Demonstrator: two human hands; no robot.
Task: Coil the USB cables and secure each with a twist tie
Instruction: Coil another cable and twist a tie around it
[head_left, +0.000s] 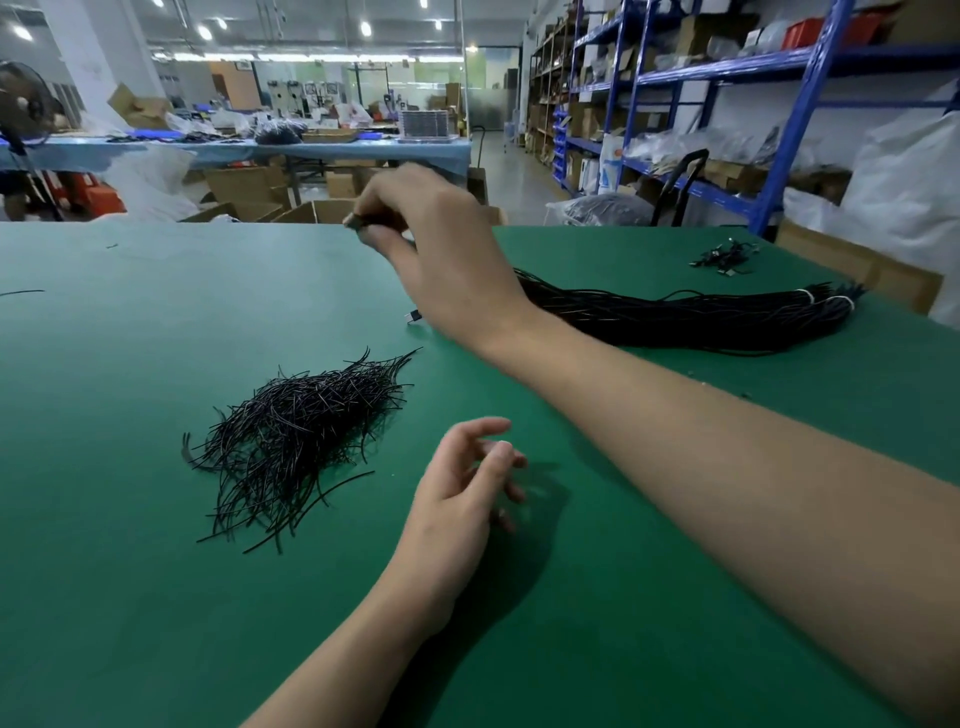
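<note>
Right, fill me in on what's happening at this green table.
A person is working bare-handed. The right hand reaches forward over the green table, pinching a small dark object, too blurred to identify, possibly a cable end. The left hand hovers open beside the pile of twist ties. The bundle of black cables lies to the right, and no coiled cable shows yet.

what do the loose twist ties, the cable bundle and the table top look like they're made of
Twist ties: thin, stiff black strips, likely plastic-coated wire; they keep their kinks and glint slightly.
Cable bundle: black jackets, probably PVC or rubber, with a semi-gloss sheen along the strands.
Table top: green matte mat, possibly rubber or vinyl; it gives soft, diffuse reflections and shows no grain.
</note>
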